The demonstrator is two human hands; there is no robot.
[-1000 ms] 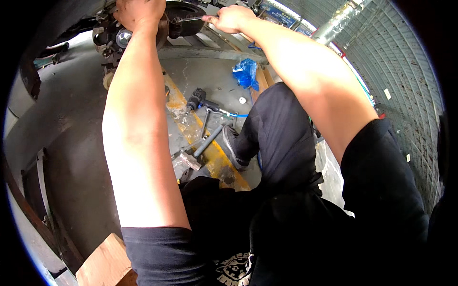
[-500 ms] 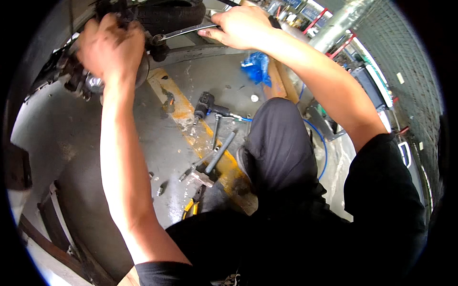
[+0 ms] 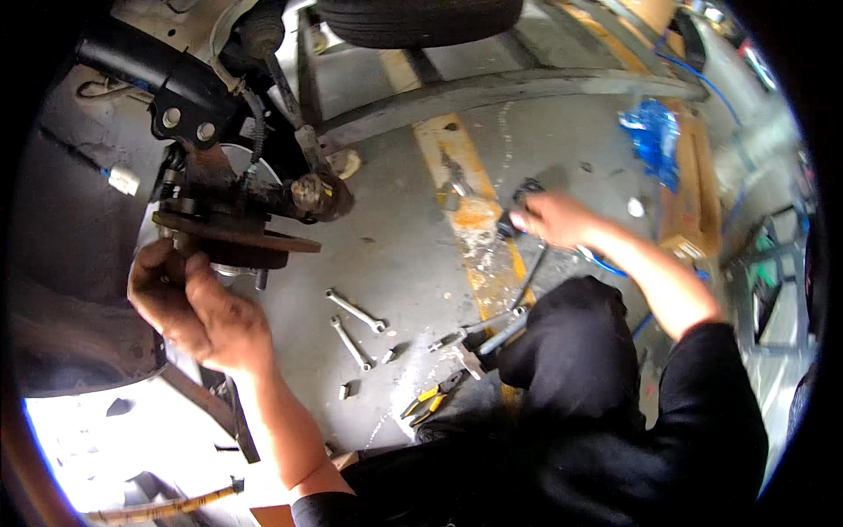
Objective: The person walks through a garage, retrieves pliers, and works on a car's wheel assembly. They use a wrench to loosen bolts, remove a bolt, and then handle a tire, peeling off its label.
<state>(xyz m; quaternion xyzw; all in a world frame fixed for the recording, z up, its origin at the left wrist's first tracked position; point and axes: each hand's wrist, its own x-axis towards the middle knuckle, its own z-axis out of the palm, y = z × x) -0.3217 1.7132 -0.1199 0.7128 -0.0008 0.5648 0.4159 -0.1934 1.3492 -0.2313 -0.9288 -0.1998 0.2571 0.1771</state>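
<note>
My left hand [image 3: 206, 316] is raised at the left, fingers and thumb curled together just under the rusty brake disc [image 3: 285, 241]. What lies between its fingertips is hidden. Beside the disc hang a black shock absorber strut [image 3: 167, 88] with two bolt heads and a rod with a rusty joint [image 3: 316, 193]. On the right, my right hand [image 3: 558, 218] is closed around a black impact wrench [image 3: 518, 206] low over the floor; blur hides part of the tool. Two spanners [image 3: 355, 311] lie on the floor between my hands.
Pliers with yellow handles [image 3: 428, 402], a grey bar [image 3: 505, 334] and small sockets [image 3: 344, 390] lie near my knee. A blue plastic bag [image 3: 652, 140] rests by a cardboard box [image 3: 694, 193]. A metal frame [image 3: 395, 105] and a tyre [image 3: 421, 22] stand ahead. A blue hose [image 3: 606, 266] runs right.
My right hand has left the spanner up by the car part and come down onto the impact wrench. My left hand is now lower at the disc, and the view has shifted left.
</note>
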